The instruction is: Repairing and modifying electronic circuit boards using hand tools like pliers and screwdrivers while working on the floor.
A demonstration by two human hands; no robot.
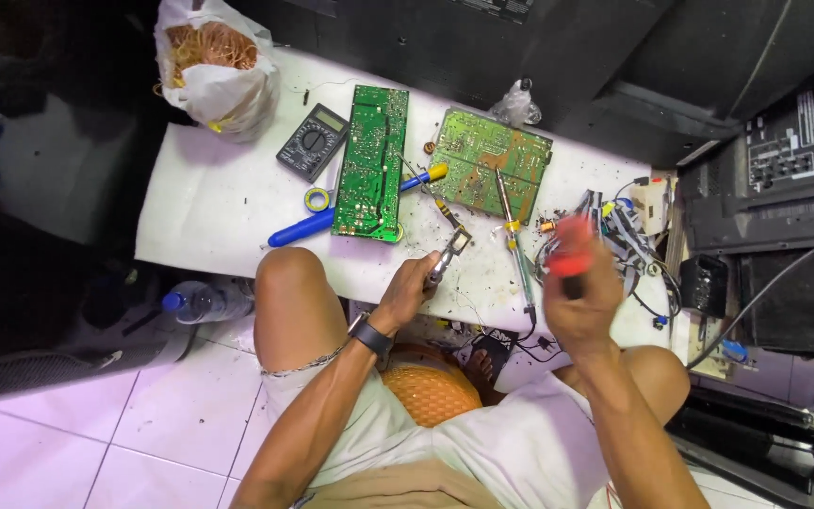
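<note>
My left hand (409, 287) grips a small metal tool (448, 254) with a dark tip, held over the front edge of the white table (209, 203). My right hand (578, 297) is raised above the table and closed around a red-handled tool (569, 250), which is blurred. Between my hands lies a soldering iron (512, 231) with a yellow collar, its tip on a green circuit board (494, 165). A second, longer green circuit board (371, 162) lies left of it.
A black multimeter (312, 141), a roll of tape (317, 199) and a blue-and-yellow desoldering pump (350, 207) lie by the long board. A plastic bag of copper wire (214, 66) sits at the far left corner. Tangled cables (628, 236), black panels and a water bottle (204, 302) surround the table.
</note>
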